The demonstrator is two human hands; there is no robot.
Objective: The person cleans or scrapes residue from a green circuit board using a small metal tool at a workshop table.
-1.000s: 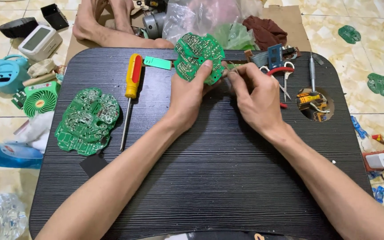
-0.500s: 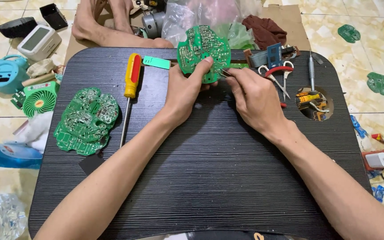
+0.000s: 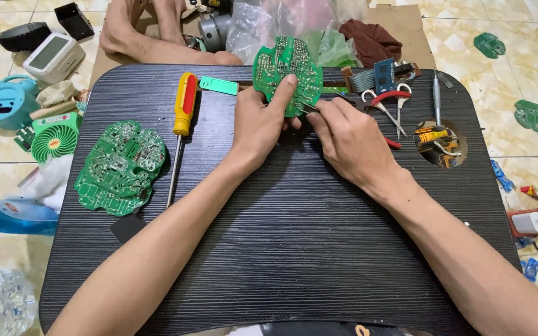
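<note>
While tipped up on edge at upper centre of the frame: round green circuit board [image 3: 287, 74], solder side toward the camera, lifted off the black lap table [image 3: 294, 249], likely so the joints face the eyes.

Left hand: left hand [image 3: 258, 124] just left of centre, closed on the board's lower left edge, thumb laid up across the face and fingers wrapped behind; a firm pinch, apparently to steady the board.

Right hand: right hand [image 3: 347, 140] just right of centre, fingers curled nearly shut around a thin metal tool [image 3: 309, 107], tip resting at the board's lower right rim; kind of tool too small to tell.

Why so close: both hands touching or nearly so beneath the board, seemingly bracing one another for fine work.

Second board: larger green circuit board [image 3: 119, 167] lying flat at left of the table, well apart from the hands.

Screwdriver: yellow-and-red screwdriver [image 3: 180, 127] lying between that flat board and the left forearm, shaft pointing toward the lower frame.

Green tag: small flat green piece [image 3: 218, 85] near the table's far edge, beside the screwdriver handle.

Cutters: red-handled scissors [image 3: 386, 106] at upper right, near the right hand, with a slim metal driver [image 3: 436, 93] further right.

Round hole: cut-out [image 3: 440, 144] at right of the table, holding small orange parts.

Floor, left: small green fan [image 3: 54, 137] and a teal device [image 3: 4, 102].

Upper edge: another person's bare feet [image 3: 151, 37].
</note>
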